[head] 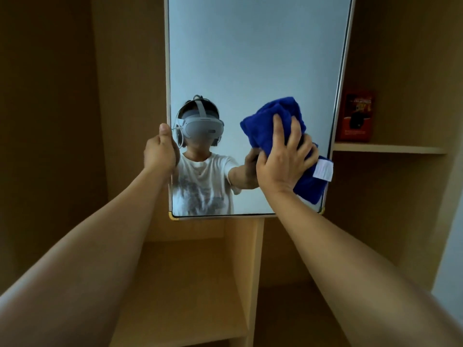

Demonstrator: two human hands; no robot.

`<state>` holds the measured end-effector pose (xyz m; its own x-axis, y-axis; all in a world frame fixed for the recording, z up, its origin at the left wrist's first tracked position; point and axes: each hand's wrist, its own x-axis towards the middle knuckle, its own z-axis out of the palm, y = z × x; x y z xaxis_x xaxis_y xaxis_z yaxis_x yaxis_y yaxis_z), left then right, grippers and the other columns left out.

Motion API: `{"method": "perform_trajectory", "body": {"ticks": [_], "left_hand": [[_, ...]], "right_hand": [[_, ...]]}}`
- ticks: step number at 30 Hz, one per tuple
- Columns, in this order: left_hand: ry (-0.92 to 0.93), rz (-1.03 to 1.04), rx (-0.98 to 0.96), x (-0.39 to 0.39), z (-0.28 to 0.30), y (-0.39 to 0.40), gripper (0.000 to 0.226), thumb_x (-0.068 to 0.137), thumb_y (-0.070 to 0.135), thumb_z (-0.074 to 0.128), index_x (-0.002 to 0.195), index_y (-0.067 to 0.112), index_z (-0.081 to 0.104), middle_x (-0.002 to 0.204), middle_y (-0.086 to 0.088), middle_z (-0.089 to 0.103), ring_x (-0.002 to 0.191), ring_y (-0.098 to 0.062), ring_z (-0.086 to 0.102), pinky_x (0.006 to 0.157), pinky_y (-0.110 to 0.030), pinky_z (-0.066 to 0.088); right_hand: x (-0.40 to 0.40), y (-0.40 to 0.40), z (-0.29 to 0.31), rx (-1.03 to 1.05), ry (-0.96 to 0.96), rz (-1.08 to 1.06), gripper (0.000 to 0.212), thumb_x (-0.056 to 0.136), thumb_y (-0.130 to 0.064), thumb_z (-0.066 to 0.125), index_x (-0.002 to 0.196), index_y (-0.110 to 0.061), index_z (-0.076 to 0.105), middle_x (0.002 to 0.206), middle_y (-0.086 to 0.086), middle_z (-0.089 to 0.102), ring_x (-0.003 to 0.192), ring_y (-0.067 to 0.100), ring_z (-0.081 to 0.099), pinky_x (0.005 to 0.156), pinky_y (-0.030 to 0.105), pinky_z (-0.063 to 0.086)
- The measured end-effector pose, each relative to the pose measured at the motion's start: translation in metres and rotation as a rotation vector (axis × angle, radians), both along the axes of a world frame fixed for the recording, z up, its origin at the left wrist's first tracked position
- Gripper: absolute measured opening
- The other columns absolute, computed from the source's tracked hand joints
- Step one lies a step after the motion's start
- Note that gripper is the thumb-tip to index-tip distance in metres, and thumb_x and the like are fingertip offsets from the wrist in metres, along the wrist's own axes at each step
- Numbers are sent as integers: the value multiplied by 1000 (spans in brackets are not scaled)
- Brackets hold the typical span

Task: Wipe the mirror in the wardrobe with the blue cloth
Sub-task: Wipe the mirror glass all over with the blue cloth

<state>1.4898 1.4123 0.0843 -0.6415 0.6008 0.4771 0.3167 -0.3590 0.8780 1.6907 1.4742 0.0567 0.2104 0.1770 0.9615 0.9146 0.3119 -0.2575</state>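
1. the mirror (250,58) stands upright in the middle of the frame, inside the wooden wardrobe (406,58), its lower edge just above a shelf divider
2. the right hand (280,161) presses the blue cloth (273,113) against the glass at centre right, fingers spread and lightly curled into the bunched fabric; a white tag hangs off the cloth near the mirror's right edge
3. the left hand (160,149) grips the mirror's left edge at mid frame, thumb on the front, the other fingers hidden behind, so how tightly they close i cannot tell
4. a red box (355,116) sits on a shelf at centre right, just beside the mirror's right edge
5. risks, as i judge them: a hard push could swing or tip the mirror if the left grip slackens; a wide stroke to the right could knock the box; the loose bundle could slip and leave streaks; the upper glass looks a long reach
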Motion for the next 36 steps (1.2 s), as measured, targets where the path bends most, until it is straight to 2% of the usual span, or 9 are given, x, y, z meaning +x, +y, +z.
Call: {"method": "perform_trajectory", "body": {"ticks": [7,11,15,18,23,27,30,34,36], "left_hand": [[21,-24,7,0,-1,1,50,100,48,24,67,18,46,69,-1,51,74,-21,52,77,-36,43],[4,-93,-15,-5,-3,0,52,97,55,25,69,17,48,65,-2,51,62,-20,48,68,-38,41],[26,-138,-40,-9,-3,0,55,97,55,24,67,15,47,62,-2,47,55,-15,42,63,-33,39],[58,-136,-37,-9,-3,1,57,98,55,22,66,14,47,60,-2,47,53,-14,41,58,-30,38],[62,-109,-7,-6,-4,2,50,100,51,22,73,20,51,73,0,55,68,-13,51,74,-33,44],[98,-95,25,-8,-3,4,49,101,47,23,71,20,51,72,0,55,69,-16,53,75,-32,43],[69,-136,35,-13,-5,8,50,100,49,24,71,19,53,70,-2,55,76,-22,53,77,-37,44],[96,-111,46,-10,-3,4,50,101,46,23,74,16,53,73,0,56,73,-17,54,71,-28,43],[91,-96,34,-8,-2,2,50,101,46,23,82,13,55,84,-2,59,82,-18,56,75,-28,45]], "right_hand": [[-18,-1,-22,146,-220,-21,59,82,-32,57,138,-28,39,143,8,42,121,34,37,101,56,27],[-31,-7,-68,187,-420,47,72,73,-29,73,136,-30,37,141,6,34,121,36,37,102,54,23],[-37,-16,-95,257,-739,106,62,76,-21,62,134,-30,40,140,5,34,120,35,38,102,52,23],[-35,-12,-79,340,-853,100,50,85,-24,52,134,-29,41,140,5,36,119,35,39,102,51,24],[-47,-12,-35,384,-704,68,41,97,-19,27,130,-29,49,138,5,39,118,35,39,102,52,25],[-53,-14,11,325,-621,37,45,86,-23,48,130,-27,56,135,9,53,116,36,38,100,55,24],[-54,-21,29,268,-584,55,53,83,-33,36,130,-25,58,133,11,56,116,35,35,100,55,22],[-59,-19,10,286,-576,58,47,84,-23,51,130,-26,56,138,9,51,119,37,36,101,56,21],[-61,-20,-14,322,-620,94,46,82,-19,54,127,-27,58,140,6,44,119,37,37,103,54,21]]}}
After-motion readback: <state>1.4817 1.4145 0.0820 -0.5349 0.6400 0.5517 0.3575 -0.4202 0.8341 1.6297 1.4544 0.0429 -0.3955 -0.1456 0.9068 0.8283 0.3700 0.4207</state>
